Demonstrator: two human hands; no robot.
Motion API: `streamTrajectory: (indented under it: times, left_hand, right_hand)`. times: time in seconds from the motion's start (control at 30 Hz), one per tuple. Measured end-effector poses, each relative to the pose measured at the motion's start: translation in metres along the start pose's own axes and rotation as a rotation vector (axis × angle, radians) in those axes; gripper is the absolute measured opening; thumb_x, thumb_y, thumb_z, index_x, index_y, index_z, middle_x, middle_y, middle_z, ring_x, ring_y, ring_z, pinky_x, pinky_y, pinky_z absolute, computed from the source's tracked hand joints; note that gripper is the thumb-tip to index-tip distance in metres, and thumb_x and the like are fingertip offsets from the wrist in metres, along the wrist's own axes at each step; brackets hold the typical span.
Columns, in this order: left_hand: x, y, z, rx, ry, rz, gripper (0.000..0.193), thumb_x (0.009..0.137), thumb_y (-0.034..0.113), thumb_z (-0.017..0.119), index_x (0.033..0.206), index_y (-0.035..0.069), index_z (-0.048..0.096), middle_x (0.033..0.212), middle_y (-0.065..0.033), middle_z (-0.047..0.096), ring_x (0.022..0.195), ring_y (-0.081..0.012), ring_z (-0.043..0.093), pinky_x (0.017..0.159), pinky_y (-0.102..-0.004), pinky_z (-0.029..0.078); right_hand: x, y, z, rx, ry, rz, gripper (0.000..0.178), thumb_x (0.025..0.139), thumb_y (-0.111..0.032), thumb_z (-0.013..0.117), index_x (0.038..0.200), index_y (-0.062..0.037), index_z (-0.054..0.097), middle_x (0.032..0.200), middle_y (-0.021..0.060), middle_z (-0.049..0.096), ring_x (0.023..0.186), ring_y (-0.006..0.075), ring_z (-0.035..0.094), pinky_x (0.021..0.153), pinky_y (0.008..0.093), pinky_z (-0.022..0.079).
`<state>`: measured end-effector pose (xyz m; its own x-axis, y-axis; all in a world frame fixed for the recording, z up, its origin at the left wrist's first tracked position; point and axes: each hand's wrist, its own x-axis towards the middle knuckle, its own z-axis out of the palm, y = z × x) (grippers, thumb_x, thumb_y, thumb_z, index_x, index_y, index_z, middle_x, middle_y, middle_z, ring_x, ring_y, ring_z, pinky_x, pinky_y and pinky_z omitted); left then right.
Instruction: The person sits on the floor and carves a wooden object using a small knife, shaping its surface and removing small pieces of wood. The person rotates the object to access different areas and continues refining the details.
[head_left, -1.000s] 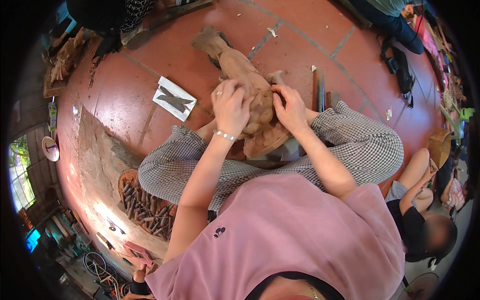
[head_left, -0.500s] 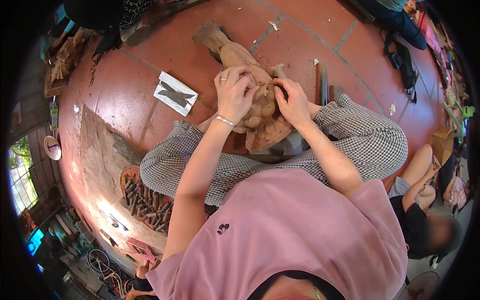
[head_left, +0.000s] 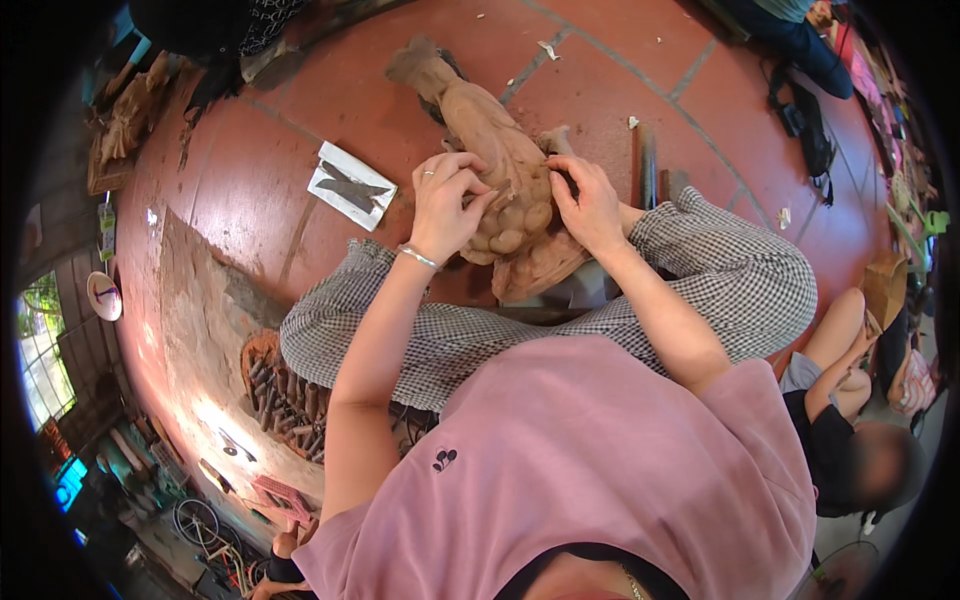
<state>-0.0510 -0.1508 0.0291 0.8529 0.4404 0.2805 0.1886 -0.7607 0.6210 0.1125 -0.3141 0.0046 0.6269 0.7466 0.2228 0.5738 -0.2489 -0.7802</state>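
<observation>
A brown carved figure, apparently wood, lies between my legs, with a long limb-like part reaching away and rounded lumps at its near end. At its left side my left hand is closed, thumb and forefinger pinched together just over the surface. Whatever the pinch holds is too small to make out. On the right, my right hand has thumb and fingertips closed on the carving's upper right edge. The near end of the carving rests by a grey support, partly hidden by it.
Two dark blades lie on a white packet to the left. A pile of carving tools sits beside my left knee. A dark bar stands beyond my right knee. A black strapped bag and other people are around.
My left hand has moved left, away from my right hand, baring more of the carving between them. My right hand stays at the same edge.
</observation>
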Motion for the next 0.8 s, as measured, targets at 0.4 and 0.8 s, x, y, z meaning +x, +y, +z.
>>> streamTrajectory:
  times: [0.4,0.8]
  left_hand:
    - [0.007,-0.002,-0.001,0.011,-0.008,0.075,0.019,0.072,0.007,0.079,0.074,0.011,0.06,0.105,-0.0004,0.064,0.107,-0.0249,0.057,0.098,-0.0435,0.036]
    - [0.01,0.004,0.003,0.053,-0.002,0.09,0.019,0.073,0.008,0.078,0.077,0.011,0.06,0.103,0.0008,0.064,0.105,-0.0225,0.058,0.097,-0.043,0.035]
  right_hand:
    - [0.0,-0.002,0.0,0.007,0.013,-0.02,0.016,0.09,-0.014,0.064,0.104,-0.0064,0.068,0.103,0.011,0.07,0.096,0.0341,0.064,0.083,0.0431,0.051]
    - [0.001,0.0,0.0,-0.001,-0.011,0.011,0.016,0.091,-0.015,0.064,0.103,-0.0062,0.068,0.103,0.0111,0.07,0.099,0.0341,0.064,0.087,0.0431,0.05]
